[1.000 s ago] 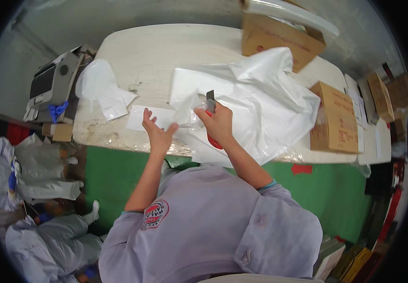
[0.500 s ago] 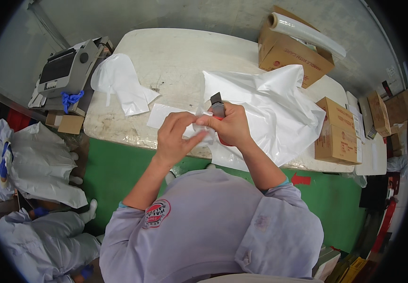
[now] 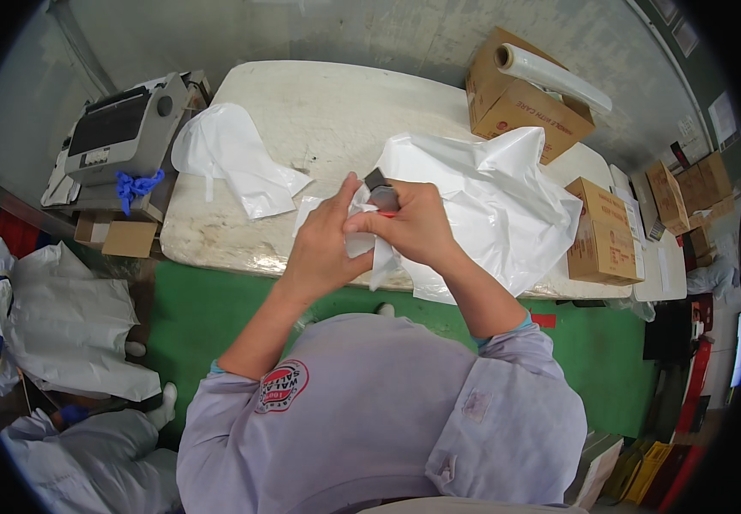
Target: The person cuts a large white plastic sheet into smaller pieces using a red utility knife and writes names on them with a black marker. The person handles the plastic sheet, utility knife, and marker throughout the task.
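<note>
My right hand (image 3: 422, 224) is closed round a hand-held tool (image 3: 383, 199) with a dark flat tip, a grey body and a bit of red; its exact kind is partly hidden. My left hand (image 3: 323, 240) pinches a gathered piece of white plastic film (image 3: 360, 246), with its long fingers fairly straight. Both hands meet above the table's near edge, thumbs close together at the film. Just right of my right hand, a large white plastic bag (image 3: 490, 206) lies crumpled on the table. A white sheet (image 3: 304, 211) shows partly behind my left hand.
On the pale table (image 3: 336, 103) lies another white plastic piece (image 3: 237, 163). An open carton (image 3: 525, 111) holds a film roll (image 3: 555, 77); a smaller carton (image 3: 602, 236) stands at right. A printer (image 3: 117, 133) is at left. Co-workers in white (image 3: 70, 317) stand at lower left.
My hands have drawn closer together round the film and tool. The left fingers have straightened and point up more. The whole view has shifted slightly.
</note>
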Demonstrator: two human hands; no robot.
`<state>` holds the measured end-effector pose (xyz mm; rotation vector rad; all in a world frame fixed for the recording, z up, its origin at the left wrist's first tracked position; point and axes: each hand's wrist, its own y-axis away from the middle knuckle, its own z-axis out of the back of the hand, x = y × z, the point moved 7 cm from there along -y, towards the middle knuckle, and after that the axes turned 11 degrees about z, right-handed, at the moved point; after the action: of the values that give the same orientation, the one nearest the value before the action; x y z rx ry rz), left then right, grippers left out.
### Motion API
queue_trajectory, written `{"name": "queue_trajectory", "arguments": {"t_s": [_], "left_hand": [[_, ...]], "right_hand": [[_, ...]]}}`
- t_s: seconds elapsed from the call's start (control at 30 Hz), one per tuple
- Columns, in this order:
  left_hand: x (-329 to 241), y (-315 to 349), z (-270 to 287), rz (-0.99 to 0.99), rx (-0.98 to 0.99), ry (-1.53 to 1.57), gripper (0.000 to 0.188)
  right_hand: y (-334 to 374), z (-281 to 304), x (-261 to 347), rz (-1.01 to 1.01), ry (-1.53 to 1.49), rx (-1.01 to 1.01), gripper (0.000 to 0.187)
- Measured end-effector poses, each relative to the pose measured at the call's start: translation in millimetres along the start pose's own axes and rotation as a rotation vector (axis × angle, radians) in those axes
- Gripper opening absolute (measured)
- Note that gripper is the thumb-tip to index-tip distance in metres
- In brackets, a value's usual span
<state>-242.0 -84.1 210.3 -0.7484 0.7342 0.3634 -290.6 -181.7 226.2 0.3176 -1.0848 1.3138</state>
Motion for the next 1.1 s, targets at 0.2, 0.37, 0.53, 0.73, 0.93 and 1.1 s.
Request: {"name": "queue_trajectory", "arguments": {"t_s": [0.2,0.37,0.53,0.73,0.93,1.1], "left_hand": [[39,4,35,0.118,-0.149,0.037,0.064],[32,28,62,-0.231,-0.579,0.019,0.054],[74,37,66,-0.175,-0.658,-0.046,0.047],[85,21,101,0.066,-0.621,0.028,0.019],[90,-8,97,-0.034,-0.454,0.201,0.008],[351,-10,309,0.402,-0.922,0.035,0.018]], "right_hand": [[-18,-31,3,-0.067,-0.115,0.051,0.028],[-34,-52,7,-0.06,-0.1,-0.001,0.025],[-54,-68,22,-0.069,-0.055,0.007,0.027],[-68,-89,18,0.009,0.017,0.143,0.028],[-61,-62,34,0.271,0.263,0.155,0.022],[42,198,-43,-0.313,0.539,-0.651,0.025]]}}
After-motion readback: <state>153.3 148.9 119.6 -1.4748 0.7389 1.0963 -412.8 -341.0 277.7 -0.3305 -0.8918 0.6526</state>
